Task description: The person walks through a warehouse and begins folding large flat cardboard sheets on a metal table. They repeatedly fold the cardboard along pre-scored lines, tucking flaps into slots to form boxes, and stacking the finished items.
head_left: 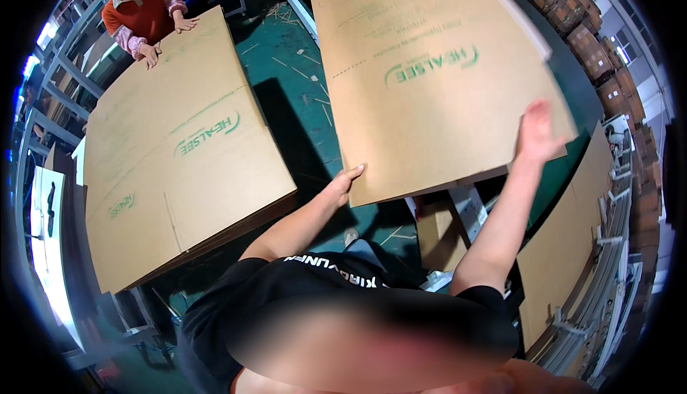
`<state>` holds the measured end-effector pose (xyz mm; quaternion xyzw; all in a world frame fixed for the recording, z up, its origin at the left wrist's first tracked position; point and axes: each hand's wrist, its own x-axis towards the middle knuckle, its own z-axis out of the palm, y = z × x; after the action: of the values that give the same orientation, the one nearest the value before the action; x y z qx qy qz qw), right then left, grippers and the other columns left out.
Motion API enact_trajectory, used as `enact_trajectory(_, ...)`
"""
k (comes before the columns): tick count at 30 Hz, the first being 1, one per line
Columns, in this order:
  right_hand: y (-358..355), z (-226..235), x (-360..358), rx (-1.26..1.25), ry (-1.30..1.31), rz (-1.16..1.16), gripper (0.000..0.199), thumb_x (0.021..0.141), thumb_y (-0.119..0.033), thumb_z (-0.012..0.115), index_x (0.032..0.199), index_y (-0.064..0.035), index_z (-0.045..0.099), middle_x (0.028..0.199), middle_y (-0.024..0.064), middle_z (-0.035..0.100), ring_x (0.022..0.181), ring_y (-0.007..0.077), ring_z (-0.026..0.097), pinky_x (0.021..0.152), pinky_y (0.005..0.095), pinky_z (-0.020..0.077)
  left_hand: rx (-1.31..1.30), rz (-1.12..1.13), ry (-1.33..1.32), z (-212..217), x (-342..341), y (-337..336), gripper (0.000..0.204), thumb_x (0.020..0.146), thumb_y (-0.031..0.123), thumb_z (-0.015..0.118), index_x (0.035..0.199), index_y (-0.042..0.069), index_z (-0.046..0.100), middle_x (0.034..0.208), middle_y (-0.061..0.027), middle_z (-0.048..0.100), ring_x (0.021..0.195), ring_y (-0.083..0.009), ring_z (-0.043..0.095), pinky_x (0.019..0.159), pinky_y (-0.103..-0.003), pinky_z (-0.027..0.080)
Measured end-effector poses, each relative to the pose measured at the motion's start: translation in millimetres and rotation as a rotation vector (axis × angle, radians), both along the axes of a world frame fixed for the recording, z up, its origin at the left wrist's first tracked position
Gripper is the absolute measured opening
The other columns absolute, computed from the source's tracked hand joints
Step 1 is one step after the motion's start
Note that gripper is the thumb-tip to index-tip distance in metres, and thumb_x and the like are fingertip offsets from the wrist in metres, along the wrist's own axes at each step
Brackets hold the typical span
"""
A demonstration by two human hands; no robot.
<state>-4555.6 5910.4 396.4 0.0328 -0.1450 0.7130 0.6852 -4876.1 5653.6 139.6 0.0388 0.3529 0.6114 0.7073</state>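
Note:
A large flat brown cardboard sheet (429, 118) with green print extends away from me, right of centre. My left hand (348, 182) grips its near left corner, thumb on top and the other fingers hidden beneath. Near the sheet's right edge, my right hand (538, 135) is open, its fingers stretched out; slight blur hides whether it presses on the board. To the left lies a stack of similar printed cardboard sheets (186, 143), apart from both my hands.
Across the left stack stands a person in an orange top (147, 7), both hands on its far edge. Scraps litter the green floor (293, 57) between stack and sheet. Metal rails (601, 294) and another cardboard panel (562, 244) are at right; bundled cartons (587, 50) stand behind.

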Motion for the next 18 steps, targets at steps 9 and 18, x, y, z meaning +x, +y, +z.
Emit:
enact_trajectory(9,3,-243,-35,-0.448,-2.021,-0.642,0.088,0.068,-0.028,0.080,0.137,0.0048,0.036,0.140,0.0257,0.039,0.127,0.0376,0.042,0.104,0.0451,0.0379,-0.097,0.165,0.501,70,-40,42,0.030,0.084,0.005,0.063,0.111,-0.007,0.059,0.098,-0.0158,0.067,0.085,-0.0259,0.068,0.078,-0.038,0.056)
enact_trajectory(18,-19,-224,-72,-0.524,-0.617,0.156,0.037,0.089,-0.020,0.058,0.121,-0.0019,0.054,0.115,0.0125,0.060,0.107,0.0263,0.059,0.090,0.0410,0.0509,-0.403,0.431,0.967,218,-125,-96,0.056,0.072,0.015,0.075,0.114,-0.012,0.051,0.098,-0.0158,0.066,0.091,-0.0204,0.064,0.084,-0.032,0.051)
